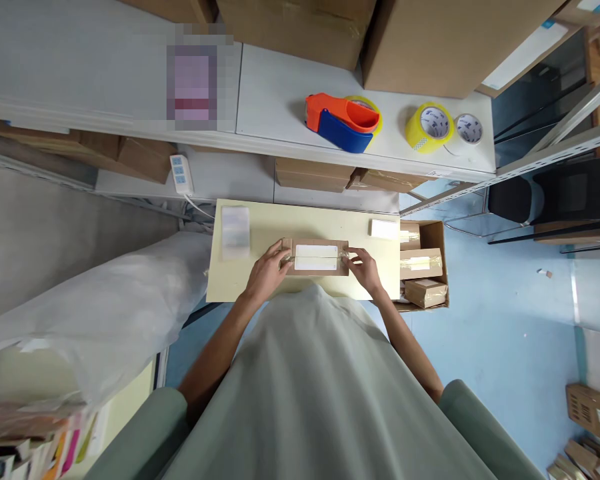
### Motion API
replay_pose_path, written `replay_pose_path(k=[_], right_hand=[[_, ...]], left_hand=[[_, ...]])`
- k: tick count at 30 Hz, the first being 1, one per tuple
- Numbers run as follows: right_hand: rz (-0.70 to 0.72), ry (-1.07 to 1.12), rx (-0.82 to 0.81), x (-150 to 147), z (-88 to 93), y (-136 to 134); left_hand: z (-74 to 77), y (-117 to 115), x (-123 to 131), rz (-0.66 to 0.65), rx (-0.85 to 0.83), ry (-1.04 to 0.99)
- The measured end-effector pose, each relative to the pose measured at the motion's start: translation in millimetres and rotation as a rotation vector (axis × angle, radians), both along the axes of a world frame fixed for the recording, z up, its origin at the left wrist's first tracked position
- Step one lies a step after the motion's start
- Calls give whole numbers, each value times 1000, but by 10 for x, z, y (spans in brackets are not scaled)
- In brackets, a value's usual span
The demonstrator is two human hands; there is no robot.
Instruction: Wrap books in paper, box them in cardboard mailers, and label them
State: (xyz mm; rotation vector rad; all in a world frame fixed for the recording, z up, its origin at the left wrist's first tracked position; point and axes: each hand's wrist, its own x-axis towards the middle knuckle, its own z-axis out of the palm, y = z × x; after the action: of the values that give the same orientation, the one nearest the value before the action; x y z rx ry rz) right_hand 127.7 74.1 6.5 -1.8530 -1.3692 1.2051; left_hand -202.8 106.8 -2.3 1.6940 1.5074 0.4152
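Observation:
A small brown cardboard box (316, 272) with a white label on top lies on the pale yellow table (300, 217) close in front of my body. A thin line of tape seems to run lengthwise across the label, with shiny tape at both ends. My left hand (267, 272) grips the box's left end, its fingers bent over the edge. At the opposite end, my right hand (364, 269) has thumb and forefinger closed on the corner. The undersides of the fingers are hidden.
A shelf above holds an orange-and-blue tape dispenser (343, 123), a yellow tape roll (430, 127) and large cartons (295, 30). Clear plastic sleeves (235, 230) and a white label stack (383, 229) lie on the table. An open carton (446, 267) of taped boxes stands right.

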Motion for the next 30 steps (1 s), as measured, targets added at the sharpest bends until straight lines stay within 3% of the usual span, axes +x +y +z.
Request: replay_pose_path(k=[5,8,12,15,17,20,23,27,30], right_hand=[[36,-55,75,22,165,-22],[64,-128,157,33,391,122],[126,-262,372,-16,893,594],[184,-403,562,-118,1282,1112],[233,-510,650,-202,1450,1504],[275,-660,672,-322,1495,2093],[277,-748,611,-408,1358,2575],[232,-787,590,-461,1204,2904],[236,-865,523,-492,1285,2917]], left_hand=[[137,67,-42,17,81,-43],[281,210,-49,27,162,-100],[607,554,12,10,287,-182],[944,856,94,3,390,-226],[1173,1031,144,1,445,-267],[1457,1212,183,8,469,-310],[1631,1282,149,12,473,-345],[1679,1265,-9,22,513,-396],[1598,1240,-156,42,568,-447]])
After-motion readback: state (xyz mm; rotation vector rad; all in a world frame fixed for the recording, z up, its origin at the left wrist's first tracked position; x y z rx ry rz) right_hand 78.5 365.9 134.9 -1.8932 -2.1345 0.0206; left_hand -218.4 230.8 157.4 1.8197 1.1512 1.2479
